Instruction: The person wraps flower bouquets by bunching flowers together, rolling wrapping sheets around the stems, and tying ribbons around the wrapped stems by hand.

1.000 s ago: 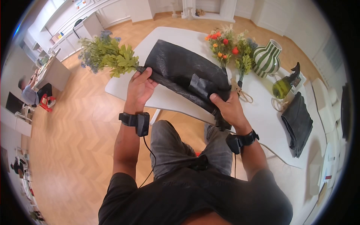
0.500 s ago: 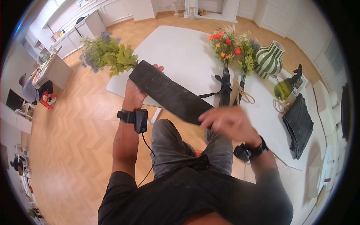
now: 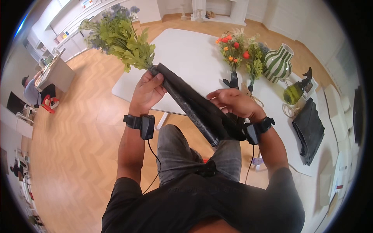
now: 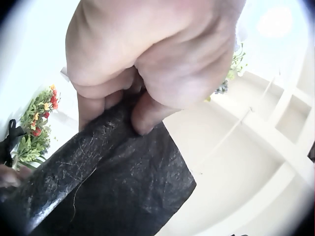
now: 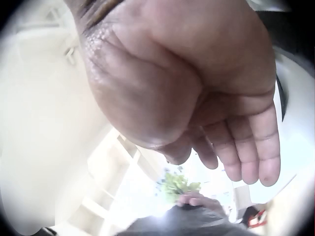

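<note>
My left hand grips the stem end of a bouquet of blue flowers and green leaves together with a black wrapping sheet. Rolled round the stems, the sheet slants down to the right over my knees. In the left wrist view the thumb presses on the roll, and a loose flap of the sheet hangs beside it. Close by the lower part of the sheet, my right hand has its fingers loosely extended. The right wrist view shows its palm with nothing in it.
On the white table lie an orange-and-red bouquet with a black ribbon and a greener bouquet. Beyond my right hand are a green-striped vase, a green spray bottle, and folded black material. A person sits far left.
The sheet, spread wide earlier and gripped by both hands, is now turned into a narrow roll. The right hand has come off it. The bouquet has swung upward.
</note>
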The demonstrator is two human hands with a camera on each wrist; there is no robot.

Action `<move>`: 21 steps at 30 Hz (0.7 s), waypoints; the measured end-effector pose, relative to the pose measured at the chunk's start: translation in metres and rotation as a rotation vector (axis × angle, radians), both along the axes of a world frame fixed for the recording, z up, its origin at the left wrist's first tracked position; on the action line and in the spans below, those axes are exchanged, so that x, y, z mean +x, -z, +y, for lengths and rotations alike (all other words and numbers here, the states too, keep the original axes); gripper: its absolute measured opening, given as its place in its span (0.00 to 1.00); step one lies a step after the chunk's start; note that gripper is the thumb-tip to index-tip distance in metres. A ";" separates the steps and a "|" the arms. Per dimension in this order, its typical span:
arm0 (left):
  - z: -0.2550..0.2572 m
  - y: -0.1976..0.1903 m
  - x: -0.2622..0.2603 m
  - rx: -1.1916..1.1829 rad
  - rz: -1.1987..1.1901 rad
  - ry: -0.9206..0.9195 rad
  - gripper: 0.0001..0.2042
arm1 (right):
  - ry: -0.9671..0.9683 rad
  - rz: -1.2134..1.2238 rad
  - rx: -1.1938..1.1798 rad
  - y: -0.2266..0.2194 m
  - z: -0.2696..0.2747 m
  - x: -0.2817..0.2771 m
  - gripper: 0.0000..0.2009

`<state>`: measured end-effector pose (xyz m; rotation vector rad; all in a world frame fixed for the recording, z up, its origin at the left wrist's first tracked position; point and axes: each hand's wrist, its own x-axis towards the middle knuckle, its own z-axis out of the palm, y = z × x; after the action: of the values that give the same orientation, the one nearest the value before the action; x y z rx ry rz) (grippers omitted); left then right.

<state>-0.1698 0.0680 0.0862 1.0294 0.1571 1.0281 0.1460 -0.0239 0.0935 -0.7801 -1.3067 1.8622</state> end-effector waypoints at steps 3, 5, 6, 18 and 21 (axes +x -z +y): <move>-0.006 -0.011 0.006 0.019 -0.043 0.143 0.06 | -0.112 -0.394 0.128 -0.006 -0.011 -0.027 0.27; -0.012 -0.019 0.014 0.082 -0.016 0.111 0.06 | -0.103 -0.401 0.314 0.008 -0.022 -0.045 0.27; -0.014 -0.019 0.017 0.081 -0.018 0.109 0.06 | -0.087 -0.402 0.500 0.012 -0.028 -0.055 0.28; -0.006 -0.005 0.012 -0.199 -0.042 0.117 0.14 | 0.084 -0.106 0.050 0.037 -0.031 -0.068 0.16; -0.013 -0.008 0.022 -0.112 -0.070 0.097 0.17 | -0.402 0.610 -0.494 0.052 -0.030 -0.063 0.16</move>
<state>-0.1477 0.0553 0.0939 0.8904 0.1058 0.9554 0.0826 -0.0542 0.0419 -0.1299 -0.6442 2.5265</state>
